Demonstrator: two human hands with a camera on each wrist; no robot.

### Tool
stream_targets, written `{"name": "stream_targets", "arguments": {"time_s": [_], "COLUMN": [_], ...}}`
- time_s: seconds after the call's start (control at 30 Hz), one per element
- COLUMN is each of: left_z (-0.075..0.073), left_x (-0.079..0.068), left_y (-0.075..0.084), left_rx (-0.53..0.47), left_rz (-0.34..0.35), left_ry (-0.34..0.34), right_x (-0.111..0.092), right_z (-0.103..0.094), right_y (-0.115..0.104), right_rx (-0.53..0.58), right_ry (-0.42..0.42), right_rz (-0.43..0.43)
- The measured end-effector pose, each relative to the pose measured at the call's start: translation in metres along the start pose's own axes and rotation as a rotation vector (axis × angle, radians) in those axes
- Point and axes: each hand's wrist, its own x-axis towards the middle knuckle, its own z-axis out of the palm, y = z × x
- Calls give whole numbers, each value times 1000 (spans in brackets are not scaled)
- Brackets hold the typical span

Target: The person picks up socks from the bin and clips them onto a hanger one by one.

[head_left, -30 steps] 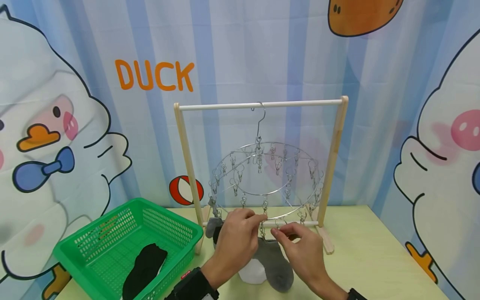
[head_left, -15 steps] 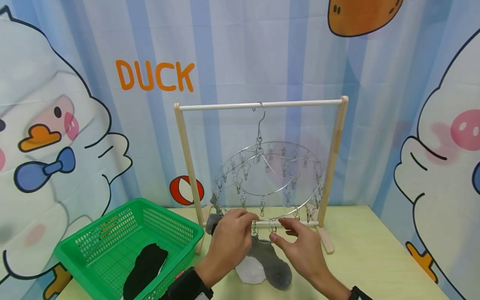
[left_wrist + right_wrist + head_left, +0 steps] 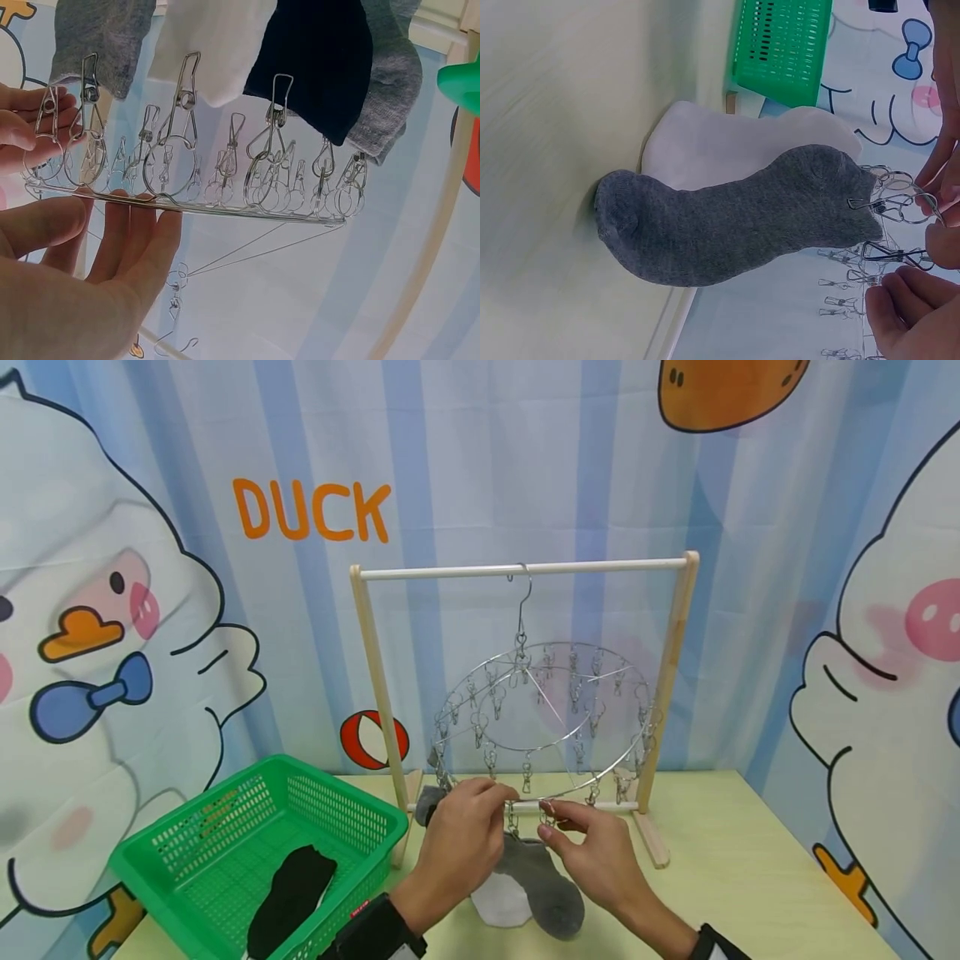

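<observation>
My left hand (image 3: 467, 835) grips the wire rim of a round metal sock hanger (image 3: 551, 747), thumb and fingers on either side of it in the left wrist view. My right hand (image 3: 600, 852) has its thumb and forefinger at a metal clip (image 3: 546, 814) on the near rim, just right of the left hand. A grey sock (image 3: 547, 893) hangs by its cuff from the neighbouring clip. Behind it hangs a white sock (image 3: 705, 146). In the left wrist view, a black sock (image 3: 311, 67) and another grey sock (image 3: 394, 82) hang farther along; the left hand partly hides them in the head view.
The hanger hooks over the white bar (image 3: 600, 566) of a wooden-sided rack (image 3: 670, 685) on the pale table (image 3: 735, 860). To the left stands a green basket (image 3: 187, 852) with a black sock (image 3: 292, 897) inside. A duck-print curtain (image 3: 480, 460) surrounds the table.
The hanger has turned slightly and its near clips have shifted left. My left hand has moved a little left; my right thumb and forefinger have parted, then closed in on the clip beside the grey sock.
</observation>
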Motion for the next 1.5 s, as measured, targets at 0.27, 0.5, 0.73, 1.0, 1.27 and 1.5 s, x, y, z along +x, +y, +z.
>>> {"name": "stream_targets", "arguments": {"time_s": [0.27,0.5,0.73,1.0,1.27,1.5], "left_z": [2,4,2,-4,-14,-34], "left_x": [-2,0,2,5,-4,-40], "left_y": [0,1,-2,-27,-115,-176], "left_rx": [9,-2,15,2,106,139], "left_rz": [0,8,5,-9,-285,-454], "left_ry": [-5,-8,-17,97,106,6], "right_x": [0,-2,-1,-2,-5,-8], "right_z": [-1,-2,-5,-7,-6,-6], "right_y": [3,5,8,8,8,9], "right_rx": [12,6,33,71,96,114], "right_ry": [-21,-6,24,30,23,26], "right_rz": [7,12,2,66,74,99]}}
